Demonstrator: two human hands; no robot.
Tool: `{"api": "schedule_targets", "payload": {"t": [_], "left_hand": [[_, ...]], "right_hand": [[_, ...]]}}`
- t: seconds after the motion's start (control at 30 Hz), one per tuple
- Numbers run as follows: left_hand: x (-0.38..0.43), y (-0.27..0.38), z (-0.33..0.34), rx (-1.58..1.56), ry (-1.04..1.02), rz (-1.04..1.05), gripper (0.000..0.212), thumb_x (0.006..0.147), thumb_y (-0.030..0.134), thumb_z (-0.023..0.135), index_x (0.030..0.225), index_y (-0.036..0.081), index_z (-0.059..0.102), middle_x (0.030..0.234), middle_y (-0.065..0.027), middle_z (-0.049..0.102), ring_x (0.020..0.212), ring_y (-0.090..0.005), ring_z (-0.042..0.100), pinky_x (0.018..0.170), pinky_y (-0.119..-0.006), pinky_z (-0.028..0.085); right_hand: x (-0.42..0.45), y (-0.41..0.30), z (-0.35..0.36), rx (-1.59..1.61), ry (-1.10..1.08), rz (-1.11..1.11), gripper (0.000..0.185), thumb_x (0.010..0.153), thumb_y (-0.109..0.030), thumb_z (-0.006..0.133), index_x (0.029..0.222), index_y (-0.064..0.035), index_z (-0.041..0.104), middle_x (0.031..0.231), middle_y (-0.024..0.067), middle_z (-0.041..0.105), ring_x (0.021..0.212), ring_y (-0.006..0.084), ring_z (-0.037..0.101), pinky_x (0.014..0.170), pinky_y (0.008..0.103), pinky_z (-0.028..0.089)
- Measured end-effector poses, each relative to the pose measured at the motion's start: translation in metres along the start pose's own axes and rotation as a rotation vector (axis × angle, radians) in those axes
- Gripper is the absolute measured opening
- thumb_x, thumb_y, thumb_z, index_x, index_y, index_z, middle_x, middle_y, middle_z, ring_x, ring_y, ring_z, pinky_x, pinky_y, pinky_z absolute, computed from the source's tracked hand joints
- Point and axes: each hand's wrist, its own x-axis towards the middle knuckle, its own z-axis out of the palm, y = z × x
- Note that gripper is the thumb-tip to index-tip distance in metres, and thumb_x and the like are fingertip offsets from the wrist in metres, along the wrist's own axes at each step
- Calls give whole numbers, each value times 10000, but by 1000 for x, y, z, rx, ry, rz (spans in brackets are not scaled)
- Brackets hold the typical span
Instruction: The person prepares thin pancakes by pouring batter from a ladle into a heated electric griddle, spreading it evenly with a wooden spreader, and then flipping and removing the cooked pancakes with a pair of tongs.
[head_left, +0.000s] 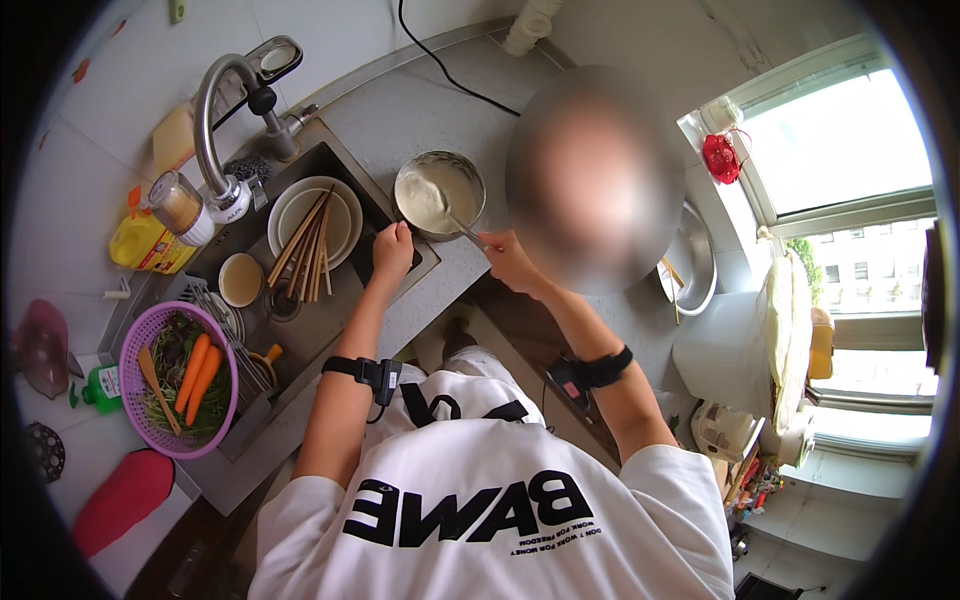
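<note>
A round metal bowl (480, 193) stands on the counter beside the sink, holding a thick, cream-coloured batter (460, 196). My left hand (393, 251) is closed at the bowl's near-left edge; whether it grips the rim or a handle is hidden by the fingers. In my right hand (511, 259) is the handle of a metal spoon (466, 231), slanting into the bowl. The spoon's head sits in the batter, and a pale mound of it rises on the left side. Batter smears coat the inner wall.
Left lies the sink (341, 161) with stacked bowls (282, 196), wooden chopsticks (301, 255) and a cup (241, 280), under a curved faucet (214, 124). A purple basket (126, 390) holds carrots (196, 375) and greens. A black cable (450, 75) crosses the counter; a blurred oval hides part of the right.
</note>
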Motion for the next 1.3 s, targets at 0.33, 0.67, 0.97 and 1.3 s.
{"api": "schedule_targets", "payload": {"t": [0.33, 0.67, 0.97, 1.3], "left_hand": [[2, -2, 4, 58, -23, 48, 392, 970, 282, 437, 750, -23, 548, 588, -182, 558, 502, -319, 566, 526, -440, 429], [3, -4, 9, 61, -60, 28, 385, 965, 281, 435, 756, -20, 553, 627, -206, 568, 545, -346, 574, 565, -451, 431], [-3, 9, 4, 76, -80, -23, 390, 975, 284, 425, 763, -16, 555, 639, -189, 576, 550, -316, 586, 559, -441, 427], [1, 7, -3, 43, -57, -73, 390, 983, 294, 428, 766, -7, 546, 584, -150, 553, 487, -278, 574, 509, -405, 446]], "right_hand": [[-15, -11, -31, 461, -76, 300, 361, 865, -98, 501, 1190, -86, 659, 623, 147, 586, 496, 185, 521, 475, 348, 432], [-3, 19, -3, 315, -63, 256, 371, 931, -151, 513, 1291, -120, 600, 639, 34, 551, 416, 78, 411, 358, 265, 295], [-5, -3, -3, 104, -88, 261, 411, 947, -138, 487, 1353, -99, 539, 613, -25, 501, 429, 73, 393, 367, 246, 297], [-3, 6, -23, 232, -181, 265, 310, 893, -148, 548, 1165, -107, 690, 607, 62, 579, 419, 98, 444, 363, 290, 337]]}}
